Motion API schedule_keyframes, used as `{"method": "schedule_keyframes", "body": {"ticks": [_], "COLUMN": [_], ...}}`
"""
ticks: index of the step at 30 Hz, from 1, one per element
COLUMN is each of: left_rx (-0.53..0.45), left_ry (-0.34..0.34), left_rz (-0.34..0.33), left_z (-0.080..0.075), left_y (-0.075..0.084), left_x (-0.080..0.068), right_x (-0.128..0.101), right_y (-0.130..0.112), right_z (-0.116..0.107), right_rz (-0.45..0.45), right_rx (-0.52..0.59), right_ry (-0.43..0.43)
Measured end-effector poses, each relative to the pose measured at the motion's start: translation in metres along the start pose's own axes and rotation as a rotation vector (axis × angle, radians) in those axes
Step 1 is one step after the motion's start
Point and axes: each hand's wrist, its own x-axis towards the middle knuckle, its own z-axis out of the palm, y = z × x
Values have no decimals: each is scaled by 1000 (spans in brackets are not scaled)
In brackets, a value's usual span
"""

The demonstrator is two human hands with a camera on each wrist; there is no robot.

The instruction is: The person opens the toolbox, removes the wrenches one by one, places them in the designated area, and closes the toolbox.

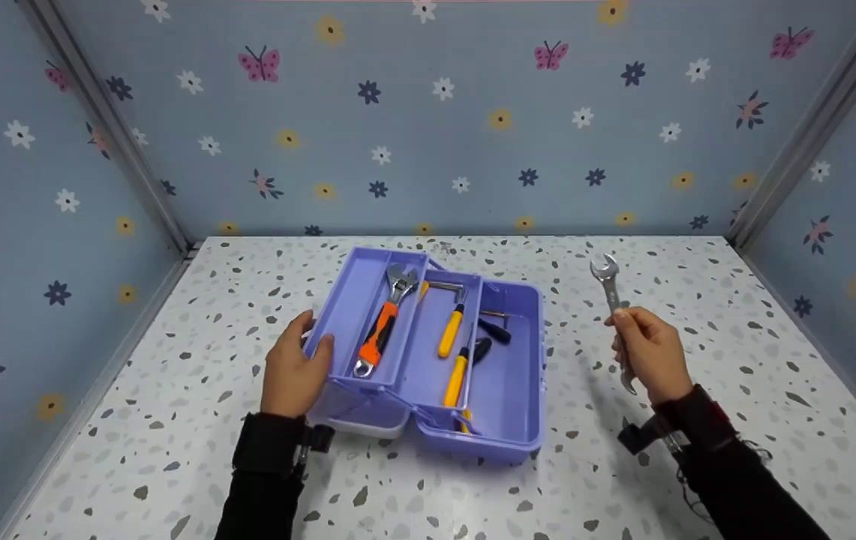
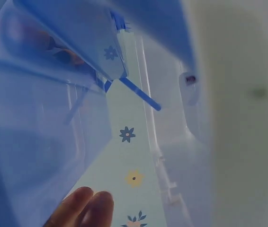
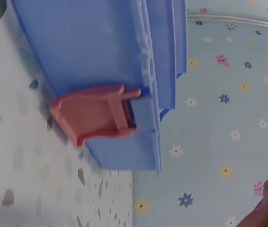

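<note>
Steel catches the light in the right hand (image 1: 651, 352): a plain spanner (image 1: 614, 315) is held in a closed grip, fingers wrapped round the lower half of its shank. Its long axis runs nearly upright in the head view, tilted a little away from the person, with the open jaw end topmost and the other end poking out below the palm. The spanner is up off the surface (image 1: 698, 285), well to the right of the toolbox (image 1: 506, 390), so this hand is the nearer one to the box's right wall.

Across the box, the left hand (image 1: 294, 371) grips the outer wall of the swung-out tray (image 1: 345, 300), thumb hooked over the rim and fingers lying on the outside; the left wrist view shows only two fingertips (image 2: 84, 208) against translucent blue plastic.

Inside the tray lies an adjustable wrench (image 1: 384, 322) with an orange and black handle, lengthwise. The middle tier holds yellow-handled tools (image 1: 452, 330), and a black-handled one (image 1: 494, 330) rests deeper in the box. A reddish latch (image 3: 93, 118) shows on the box's side in the right wrist view.
</note>
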Motion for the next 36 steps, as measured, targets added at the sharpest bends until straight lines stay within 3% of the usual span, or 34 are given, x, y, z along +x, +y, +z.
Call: {"method": "schedule_keyframes", "body": {"ticks": [10, 16, 28, 36], "left_rx": [-15, -29, -32, -50], "left_ry": [-34, -37, -29, -36], "left_rz": [2, -1, -3, 1], "left_z": [0, 1, 0, 1], "left_y": [1, 0, 2, 1], "left_x": [0, 1, 1, 0], "right_x": [28, 39, 43, 42], "right_y": [25, 36, 53, 57], "right_z": [-23, -30, -23, -18], "right_rz": [-30, 10, 67, 100], "right_rx": [-373, -555, -736, -746], "right_ry": [-3, -95, -217, -253]}}
